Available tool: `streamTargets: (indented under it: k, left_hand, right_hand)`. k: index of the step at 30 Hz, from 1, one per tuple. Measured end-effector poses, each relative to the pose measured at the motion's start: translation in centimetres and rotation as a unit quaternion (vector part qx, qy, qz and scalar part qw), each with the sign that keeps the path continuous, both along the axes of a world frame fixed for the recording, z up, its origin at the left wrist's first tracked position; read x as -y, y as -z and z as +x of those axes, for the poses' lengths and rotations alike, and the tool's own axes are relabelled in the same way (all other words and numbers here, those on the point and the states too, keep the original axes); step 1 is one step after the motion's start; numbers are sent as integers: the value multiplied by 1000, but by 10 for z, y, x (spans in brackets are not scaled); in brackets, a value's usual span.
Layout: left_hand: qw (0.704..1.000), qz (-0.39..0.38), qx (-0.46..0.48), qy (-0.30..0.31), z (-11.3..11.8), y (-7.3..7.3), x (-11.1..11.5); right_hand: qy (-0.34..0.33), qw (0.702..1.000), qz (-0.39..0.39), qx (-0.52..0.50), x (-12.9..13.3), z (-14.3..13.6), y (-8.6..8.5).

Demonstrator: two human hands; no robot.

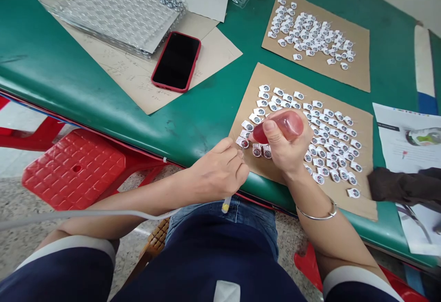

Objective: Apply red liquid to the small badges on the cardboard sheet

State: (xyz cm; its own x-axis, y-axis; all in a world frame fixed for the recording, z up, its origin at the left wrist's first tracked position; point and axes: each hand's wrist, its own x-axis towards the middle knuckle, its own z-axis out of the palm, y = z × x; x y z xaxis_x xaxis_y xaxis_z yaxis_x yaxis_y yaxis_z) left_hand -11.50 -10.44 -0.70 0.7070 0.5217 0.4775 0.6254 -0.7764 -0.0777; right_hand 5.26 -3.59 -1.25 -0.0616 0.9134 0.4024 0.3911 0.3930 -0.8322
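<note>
The right hand [285, 148] is closed around a translucent red squeeze bottle [282, 127], whose nozzle points left and down at the small white tabbed parts [330, 141] laid in rows on the near cardboard sheet [361, 203]. The left hand [220, 171] is pinched shut on a thin pen-like tool [226, 204], from which a grey hose [86, 214] trails off to the left; its fingertips rest at the sheet's near left corner.

A second cardboard sheet [358, 75] with more such parts lies farther off. To the left lie a red-cased phone [176, 61] on brown paper [144, 81] and clear blister trays [113, 8]. A printed leaflet [396, 137] and a dark cloth [399, 185] sit to the right.

Everything rests on a green-covered table [69, 72]; a red plastic stool [74, 169] stands below on speckled floor.
</note>
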Motion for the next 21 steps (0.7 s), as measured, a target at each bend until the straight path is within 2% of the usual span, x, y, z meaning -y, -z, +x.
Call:
streamTargets:
  k: [6, 21]
  left_hand:
    - [1000, -13, -2, -4, 0, -1, 0]
    - [998, -48, 26, 14, -2, -5, -5]
  right_hand:
    - [5, 1000, 5, -3, -3, 2, 4]
    - [7, 998, 50, 28, -4, 3, -8]
